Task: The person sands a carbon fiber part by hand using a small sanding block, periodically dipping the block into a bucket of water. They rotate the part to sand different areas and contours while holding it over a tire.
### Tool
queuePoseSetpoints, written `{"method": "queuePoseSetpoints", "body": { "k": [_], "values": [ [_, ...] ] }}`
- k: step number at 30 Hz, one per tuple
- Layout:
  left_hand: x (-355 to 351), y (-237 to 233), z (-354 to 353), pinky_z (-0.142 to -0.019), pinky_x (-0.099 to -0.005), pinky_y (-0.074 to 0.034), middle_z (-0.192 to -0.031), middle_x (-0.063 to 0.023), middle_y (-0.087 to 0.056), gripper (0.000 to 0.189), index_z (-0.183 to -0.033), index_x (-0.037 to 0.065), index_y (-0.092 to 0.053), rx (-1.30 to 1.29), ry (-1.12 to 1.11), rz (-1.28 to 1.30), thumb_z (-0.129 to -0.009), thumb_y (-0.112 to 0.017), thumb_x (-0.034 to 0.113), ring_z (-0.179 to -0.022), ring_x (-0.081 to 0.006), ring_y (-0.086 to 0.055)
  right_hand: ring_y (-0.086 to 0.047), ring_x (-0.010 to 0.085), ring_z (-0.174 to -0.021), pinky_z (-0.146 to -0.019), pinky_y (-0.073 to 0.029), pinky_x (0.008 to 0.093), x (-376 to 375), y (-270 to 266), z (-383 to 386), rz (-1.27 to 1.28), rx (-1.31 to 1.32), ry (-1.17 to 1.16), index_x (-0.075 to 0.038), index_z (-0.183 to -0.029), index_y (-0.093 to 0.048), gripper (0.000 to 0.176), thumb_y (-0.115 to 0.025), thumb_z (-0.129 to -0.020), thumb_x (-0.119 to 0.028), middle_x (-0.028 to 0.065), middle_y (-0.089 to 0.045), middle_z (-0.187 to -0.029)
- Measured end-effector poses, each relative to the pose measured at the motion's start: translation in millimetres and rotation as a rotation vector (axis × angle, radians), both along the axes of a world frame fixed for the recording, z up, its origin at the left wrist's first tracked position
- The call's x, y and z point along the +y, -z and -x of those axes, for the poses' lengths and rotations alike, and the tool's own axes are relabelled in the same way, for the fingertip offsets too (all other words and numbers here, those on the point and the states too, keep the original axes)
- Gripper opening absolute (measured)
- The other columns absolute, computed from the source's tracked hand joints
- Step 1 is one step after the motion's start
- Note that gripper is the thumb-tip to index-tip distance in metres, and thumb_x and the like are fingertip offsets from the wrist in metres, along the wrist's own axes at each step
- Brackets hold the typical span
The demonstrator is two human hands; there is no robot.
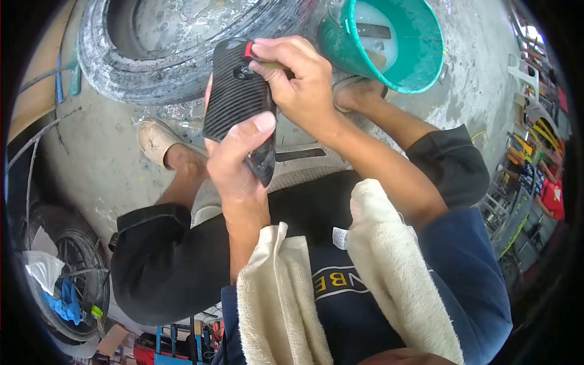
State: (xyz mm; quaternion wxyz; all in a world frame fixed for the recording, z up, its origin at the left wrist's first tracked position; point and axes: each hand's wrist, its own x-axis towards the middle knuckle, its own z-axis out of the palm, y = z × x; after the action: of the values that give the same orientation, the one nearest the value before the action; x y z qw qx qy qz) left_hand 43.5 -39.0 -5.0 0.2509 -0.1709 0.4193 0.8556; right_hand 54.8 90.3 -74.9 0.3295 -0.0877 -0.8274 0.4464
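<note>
My left hand (234, 149) is wrapped round a glossy black carbon-fibre-patterned part (234, 100), its thumb lying across the lower face. The part is long and rounded, with a dark round recess near its upper right edge. At that recess, my right hand (298, 79) pinches a small red piece (248, 50) between thumb and index finger. The red piece is mostly covered by the fingers, so its exact kind is hidden. Both hands are in front of me, above my knees.
A large grey-smeared tyre (140, 82) lies on the wet concrete floor ahead. Right of it stands a green bucket (420, 55) with cloudy water and dark flat pieces inside. A wheel (76, 261) is at lower left. A cream towel (395, 267) hangs round my neck.
</note>
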Motion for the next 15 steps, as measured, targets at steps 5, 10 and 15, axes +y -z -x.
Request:
{"method": "queuePoseSetpoints", "body": {
  "k": [5, 10, 15],
  "values": [
    [-11, 12, 1, -0.104, -0.0443, -0.046, -0.119, -0.0270, -0.062, 0.070, -0.125, -0.014, -0.053, 0.052, -0.030, -0.465, -0.061, -0.054, 0.011, -0.110, -0.0376, -0.062, -0.071, 0.0210, -0.088, -0.074, -0.056, 0.0337, -29, -48, -37, 0.156, -0.184, -0.077, -0.001, -0.096, -0.073, 0.016, -0.073, -0.080, 0.001, 0.0138, -0.072, -0.094],
    [-17, 7, 1, -0.105, -0.0447, -0.046, -0.119, -0.0279, -0.062, 0.071, -0.125, -0.017, -0.051, -0.071, -0.016, -0.536, -0.061, -0.052, 0.012, -0.110, -0.0393, -0.061, -0.071, 0.0233, -0.088, -0.077, -0.056, 0.0317, 4, -14, 0, -0.020, -0.266, 0.083, 0.002, -0.098, -0.073, 0.014, -0.069, -0.085, 0.000, 0.0157, -0.072, -0.091],
    [-6, 20, -4, -0.105, -0.0442, -0.045, -0.119, -0.0271, -0.062, 0.069, -0.124, -0.019, -0.051, 0.086, -0.098, -0.296, -0.063, -0.053, 0.013, -0.109, -0.0378, -0.061, -0.068, 0.0212, -0.079, -0.071, -0.053, 0.0291, -8, -25, -17, 0.075, -0.197, 0.023, 0.001, -0.098, -0.072, 0.015, -0.072, -0.084, -0.004, 0.0137, -0.073, -0.092]
  ]
}}
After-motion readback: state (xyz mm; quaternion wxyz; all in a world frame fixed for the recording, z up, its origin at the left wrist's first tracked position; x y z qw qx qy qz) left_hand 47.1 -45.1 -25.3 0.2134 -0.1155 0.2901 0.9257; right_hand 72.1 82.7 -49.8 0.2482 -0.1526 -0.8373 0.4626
